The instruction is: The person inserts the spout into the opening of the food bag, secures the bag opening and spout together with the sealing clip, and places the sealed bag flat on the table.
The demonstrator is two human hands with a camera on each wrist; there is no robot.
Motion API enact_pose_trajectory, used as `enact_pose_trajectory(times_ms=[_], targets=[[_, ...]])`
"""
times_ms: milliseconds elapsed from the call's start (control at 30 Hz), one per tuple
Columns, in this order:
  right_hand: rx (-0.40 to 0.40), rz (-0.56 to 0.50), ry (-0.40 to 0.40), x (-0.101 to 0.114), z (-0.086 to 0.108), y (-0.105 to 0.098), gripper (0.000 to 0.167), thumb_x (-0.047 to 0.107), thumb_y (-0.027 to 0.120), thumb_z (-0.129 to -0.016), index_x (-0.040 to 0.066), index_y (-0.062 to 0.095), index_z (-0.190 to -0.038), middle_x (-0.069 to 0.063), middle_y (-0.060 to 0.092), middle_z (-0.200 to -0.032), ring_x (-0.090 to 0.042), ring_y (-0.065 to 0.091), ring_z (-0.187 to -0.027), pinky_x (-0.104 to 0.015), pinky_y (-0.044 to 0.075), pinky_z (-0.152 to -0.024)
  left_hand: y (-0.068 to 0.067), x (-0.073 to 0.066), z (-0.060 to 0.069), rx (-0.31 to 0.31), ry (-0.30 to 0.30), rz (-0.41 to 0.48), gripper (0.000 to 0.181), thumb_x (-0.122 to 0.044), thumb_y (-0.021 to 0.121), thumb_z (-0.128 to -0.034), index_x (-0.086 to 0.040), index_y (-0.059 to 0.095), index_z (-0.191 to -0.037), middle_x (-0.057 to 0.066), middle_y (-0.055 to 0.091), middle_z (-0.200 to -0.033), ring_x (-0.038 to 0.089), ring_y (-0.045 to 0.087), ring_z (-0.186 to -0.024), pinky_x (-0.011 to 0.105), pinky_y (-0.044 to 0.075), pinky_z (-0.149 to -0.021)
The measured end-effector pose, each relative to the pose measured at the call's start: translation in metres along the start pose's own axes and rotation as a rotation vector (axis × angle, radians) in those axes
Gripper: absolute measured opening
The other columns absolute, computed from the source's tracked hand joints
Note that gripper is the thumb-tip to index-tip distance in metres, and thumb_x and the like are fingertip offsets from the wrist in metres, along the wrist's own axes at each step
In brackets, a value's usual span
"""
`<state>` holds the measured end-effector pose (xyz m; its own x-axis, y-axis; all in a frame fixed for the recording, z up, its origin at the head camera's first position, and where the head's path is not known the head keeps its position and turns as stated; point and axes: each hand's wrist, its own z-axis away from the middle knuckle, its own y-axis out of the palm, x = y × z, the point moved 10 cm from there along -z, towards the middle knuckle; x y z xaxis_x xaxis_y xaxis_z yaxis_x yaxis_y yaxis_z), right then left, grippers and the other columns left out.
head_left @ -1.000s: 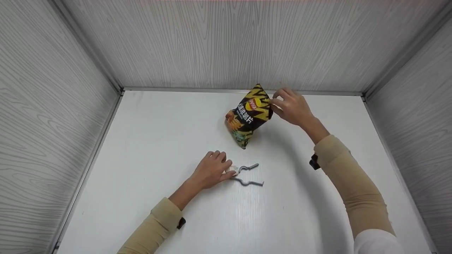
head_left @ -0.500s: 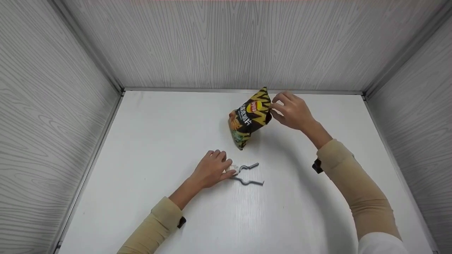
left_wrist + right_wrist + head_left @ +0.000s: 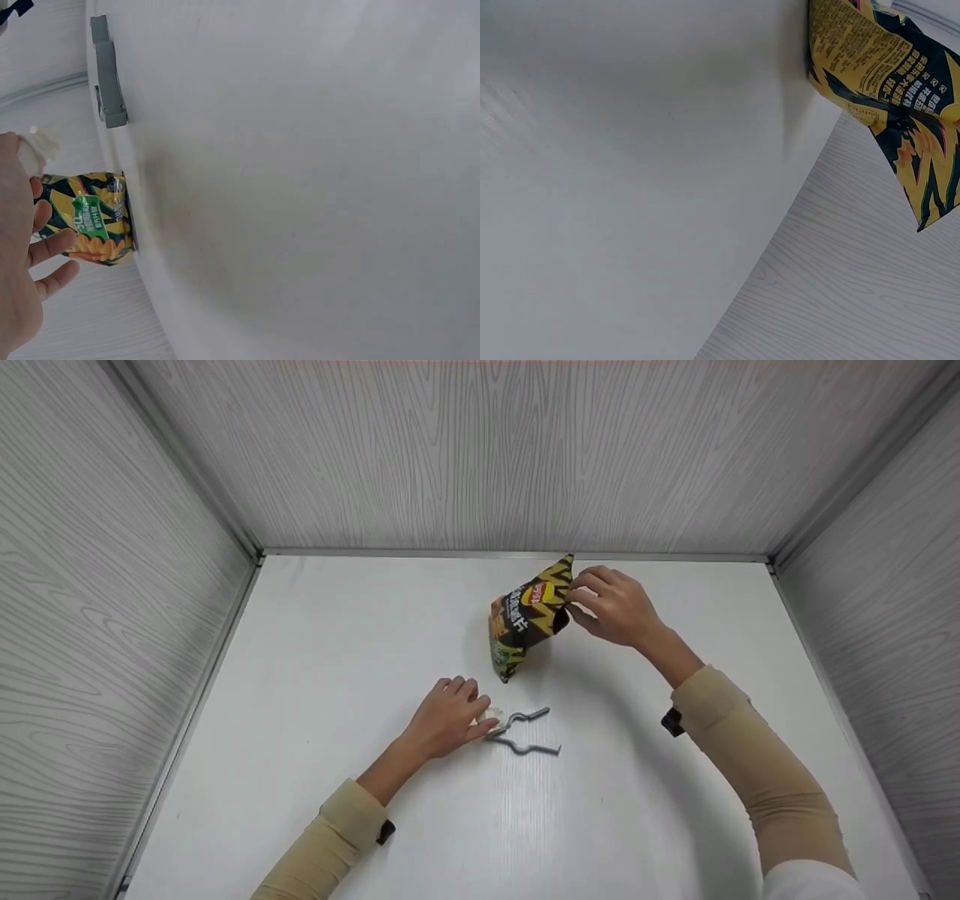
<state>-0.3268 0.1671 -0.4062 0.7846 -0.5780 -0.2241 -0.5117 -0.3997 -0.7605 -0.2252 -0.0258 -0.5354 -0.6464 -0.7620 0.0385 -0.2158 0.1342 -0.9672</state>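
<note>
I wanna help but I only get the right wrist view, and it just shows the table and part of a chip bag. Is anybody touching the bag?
Observer: Yes! In the head view, the right grip pinches the chip bag by its edge.

Operator: Cool! What's the other one doing?

Observer: The left grip holds a small white thing; I can't tell what it is.

Operator: Anything else around?

Observer: Yep, a gray two-armed thing sits below the bag in the head view.
</note>
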Motion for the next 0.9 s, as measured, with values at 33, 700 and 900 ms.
enact_pose_trajectory(times_ms=[33,700,900], targets=[[-0.006,-0.004,-0.004,0.001,0.000,-0.001,0.013,0.016,0.082,-0.091,0.007,0.076,-0.098,-0.010,0.075,-0.102,-0.032,0.071,-0.102,-0.044,0.063,-0.080,0.000,0.000,0.000,-0.004,0.000,-0.001,0.042,-0.056,0.052,-0.1062,-0.018,0.067,-0.110,0.005,0.064,-0.106,0.023,0.062,-0.100,0.041,0.056,-0.094],[-0.075,-0.030,-0.058,0.020,0.006,-0.008,0.015,0.015,0.084,-0.088,0.006,0.075,-0.095,-0.009,0.079,-0.094,-0.030,0.072,-0.095,-0.042,0.062,-0.078,-0.003,-0.001,-0.005,-0.038,0.026,-0.009,0.040,-0.055,0.055,-0.1056,-0.017,0.067,-0.108,0.006,0.065,-0.105,0.023,0.062,-0.099,0.041,0.056,-0.093],[-0.086,-0.043,-0.064,0.024,0.007,-0.009,0.015,0.016,0.084,-0.088,0.007,0.074,-0.095,-0.009,0.078,-0.093,-0.031,0.072,-0.092,-0.043,0.061,-0.079,-0.008,0.005,-0.009,-0.027,0.030,-0.005,0.039,-0.054,0.054,-0.1065,-0.017,0.067,-0.109,0.006,0.065,-0.106,0.024,0.062,-0.099,0.043,0.055,-0.094]])
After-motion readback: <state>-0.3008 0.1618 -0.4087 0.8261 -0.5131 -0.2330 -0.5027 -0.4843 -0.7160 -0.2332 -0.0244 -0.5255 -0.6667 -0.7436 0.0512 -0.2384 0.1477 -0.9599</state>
